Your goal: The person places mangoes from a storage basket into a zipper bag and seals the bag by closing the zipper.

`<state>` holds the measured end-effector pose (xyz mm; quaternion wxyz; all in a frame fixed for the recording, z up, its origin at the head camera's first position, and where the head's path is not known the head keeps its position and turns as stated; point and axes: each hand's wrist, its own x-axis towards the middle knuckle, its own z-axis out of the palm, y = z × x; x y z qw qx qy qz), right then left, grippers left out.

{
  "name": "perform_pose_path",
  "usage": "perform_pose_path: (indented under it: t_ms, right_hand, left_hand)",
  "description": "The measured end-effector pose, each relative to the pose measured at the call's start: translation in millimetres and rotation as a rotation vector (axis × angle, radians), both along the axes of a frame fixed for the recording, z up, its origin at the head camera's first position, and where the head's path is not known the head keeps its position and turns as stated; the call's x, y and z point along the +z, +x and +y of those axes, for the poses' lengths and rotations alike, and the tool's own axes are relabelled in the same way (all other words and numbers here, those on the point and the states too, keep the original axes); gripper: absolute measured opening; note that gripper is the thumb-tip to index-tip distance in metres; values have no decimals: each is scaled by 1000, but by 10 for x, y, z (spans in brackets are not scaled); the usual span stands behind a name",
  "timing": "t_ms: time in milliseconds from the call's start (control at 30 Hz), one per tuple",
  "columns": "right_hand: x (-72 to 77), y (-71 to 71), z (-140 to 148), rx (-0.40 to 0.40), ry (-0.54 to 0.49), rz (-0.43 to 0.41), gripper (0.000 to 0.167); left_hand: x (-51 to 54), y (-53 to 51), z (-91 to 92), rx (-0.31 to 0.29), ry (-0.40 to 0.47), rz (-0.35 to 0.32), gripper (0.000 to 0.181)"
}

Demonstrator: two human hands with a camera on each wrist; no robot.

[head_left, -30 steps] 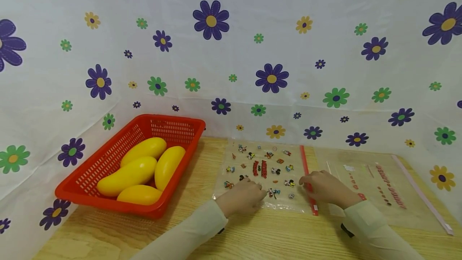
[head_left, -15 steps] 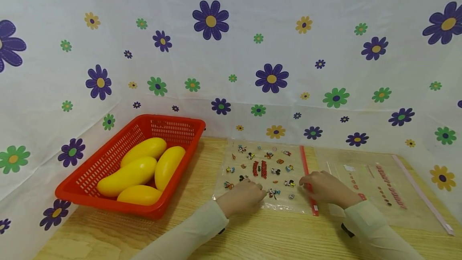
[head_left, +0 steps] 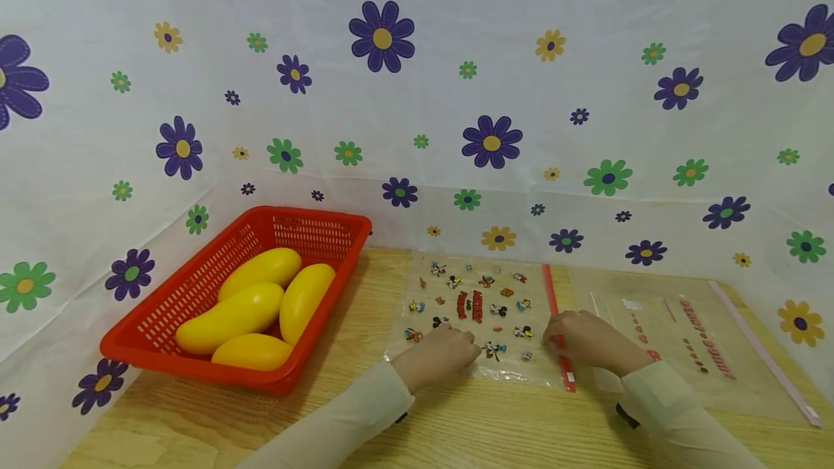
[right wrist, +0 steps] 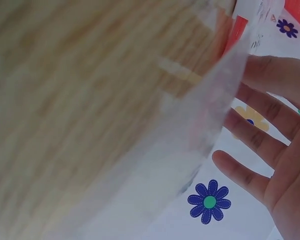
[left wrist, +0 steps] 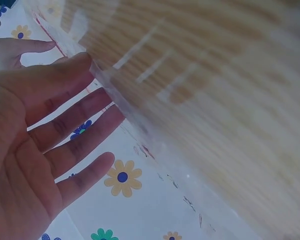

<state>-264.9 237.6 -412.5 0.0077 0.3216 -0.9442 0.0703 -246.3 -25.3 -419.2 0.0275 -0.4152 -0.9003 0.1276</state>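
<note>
A clear bag with small cartoon prints (head_left: 469, 284) and a red strip (head_left: 550, 292) along its right side lies flat on the table. My left hand (head_left: 436, 357) rests on its near-left part, fingers relaxed. In the left wrist view, the thumb and fingertips of my left hand (left wrist: 55, 125) touch the bag's edge (left wrist: 135, 117), and the lower fingers are spread. My right hand (head_left: 589, 341) touches the bag at the red strip. In the right wrist view, the fingers of my right hand (right wrist: 275, 130) are extended at the clear film (right wrist: 210, 115).
A red basket (head_left: 195, 371) with several yellow mango-shaped objects (head_left: 231, 317) stands on the wooden table (head_left: 456, 425) at the left. Another clear bag (head_left: 736, 360) with a pale pink strip (head_left: 762, 349) lies at the right, partly under my right forearm. Flower-printed sheeting (head_left: 417, 93) rises behind and at both sides.
</note>
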Motion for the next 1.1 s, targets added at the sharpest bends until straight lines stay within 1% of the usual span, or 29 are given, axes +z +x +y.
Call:
perform_pose_path:
  t_ms: [133, 367, 467, 600, 700, 933, 1033, 1100]
  right_hand:
    - [1, -3, 30, 3, -3, -16, 18]
    - [6, 19, 75, -26, -10, -72, 26]
    - [7, 28, 82, -12, -4, -70, 25]
    - [-2, 30, 96, 24, 9, -40, 23]
    - [-3, 34, 109, 48, 12, -28, 21]
    - [61, 64, 138, 105, -17, -51, 8]
    - [96, 84, 130, 136, -34, -40, 9]
    - [110, 92, 119, 148, -41, -34, 10]
  left_hand:
    - [-2, 4, 9, 5, -5, 8, 11]
    - [-9, 13, 19, 3, -25, 45, 10]
    - [-12, 12, 17, 2, -23, 45, 9]
    - [-17, 4, 11, -2, -21, 41, 9]
    - [-10, 0, 0, -3, -8, 25, 8]
    - [30, -6, -56, 14, 39, -54, 12]
    - [34, -3, -83, 21, 62, -77, 13]
    - [34, -2, -100, 18, 73, -79, 12]
